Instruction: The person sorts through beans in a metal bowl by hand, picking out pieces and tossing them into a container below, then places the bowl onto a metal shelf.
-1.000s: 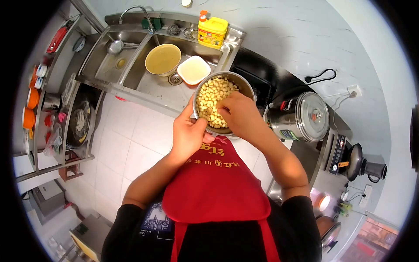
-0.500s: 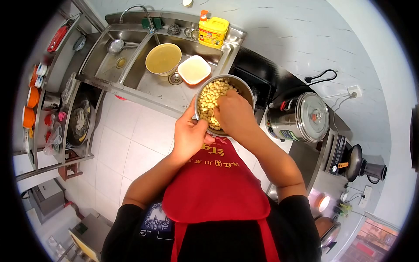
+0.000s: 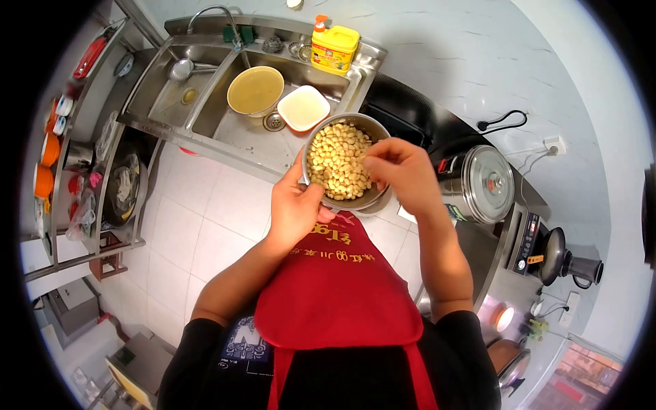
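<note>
A round metal pot (image 3: 372, 126) full of pale yellow beans (image 3: 338, 156) is in front of me, above the top of the red apron (image 3: 335, 294). My left hand (image 3: 294, 206) grips the pot at its near left side, with the thumb at the rim. Over the pot's right edge is my right hand (image 3: 404, 176). Its thumb and fingers are pinched together just above the beans; whatever may be between the fingertips is too small to make out.
Beyond the pot, the metal sink (image 3: 222, 133) holds a yellowish basin (image 3: 255, 91) and a square white-and-orange container (image 3: 303, 109). A yellow detergent jug (image 3: 335, 49) stands on its back ledge. To the right is a lidded steel cooker (image 3: 478, 184); shelves (image 3: 102, 164) line the left.
My right hand has risen out of the beans and moved right to the pot's edge, uncovering more beans. My left hand stays on the pot, which has shifted slightly left.
</note>
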`<move>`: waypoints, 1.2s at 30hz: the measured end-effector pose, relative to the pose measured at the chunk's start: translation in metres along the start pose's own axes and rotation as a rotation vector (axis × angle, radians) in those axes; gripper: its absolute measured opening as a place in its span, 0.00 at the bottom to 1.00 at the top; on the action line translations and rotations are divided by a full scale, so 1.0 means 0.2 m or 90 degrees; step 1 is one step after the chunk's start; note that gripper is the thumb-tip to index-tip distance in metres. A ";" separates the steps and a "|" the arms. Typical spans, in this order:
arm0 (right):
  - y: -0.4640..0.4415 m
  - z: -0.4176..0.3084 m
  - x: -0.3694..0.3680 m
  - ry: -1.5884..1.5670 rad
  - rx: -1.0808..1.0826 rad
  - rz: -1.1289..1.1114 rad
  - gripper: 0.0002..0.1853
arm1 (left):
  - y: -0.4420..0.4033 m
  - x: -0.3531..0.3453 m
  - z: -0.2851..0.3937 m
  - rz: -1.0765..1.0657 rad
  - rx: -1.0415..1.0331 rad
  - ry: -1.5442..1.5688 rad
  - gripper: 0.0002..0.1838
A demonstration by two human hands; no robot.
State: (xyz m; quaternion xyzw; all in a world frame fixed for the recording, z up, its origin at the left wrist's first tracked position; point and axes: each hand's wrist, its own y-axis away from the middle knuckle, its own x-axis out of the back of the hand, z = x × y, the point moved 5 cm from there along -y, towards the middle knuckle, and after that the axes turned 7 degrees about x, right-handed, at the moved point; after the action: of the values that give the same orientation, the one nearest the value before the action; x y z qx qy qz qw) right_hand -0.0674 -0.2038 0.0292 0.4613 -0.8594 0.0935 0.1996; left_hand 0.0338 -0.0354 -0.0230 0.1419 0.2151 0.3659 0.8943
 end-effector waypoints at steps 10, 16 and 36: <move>0.11 0.54 0.40 -0.220 -0.054 0.162 0.13 | -0.04 0.05 -0.04 0.031 0.001 -0.039 0.33; 0.10 0.76 0.48 0.260 -0.008 0.143 0.14 | -0.02 0.03 0.00 0.043 -0.042 -0.043 0.28; -0.06 1.20 0.45 0.497 0.011 -0.050 0.20 | 0.01 0.01 0.00 0.050 -0.040 -0.029 0.34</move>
State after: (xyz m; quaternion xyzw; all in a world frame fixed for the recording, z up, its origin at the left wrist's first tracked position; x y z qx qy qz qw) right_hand -0.1634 -0.3611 -0.1491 0.4254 -0.6997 0.2612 0.5111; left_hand 0.0342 -0.0327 -0.0228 0.1301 0.1775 0.4037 0.8880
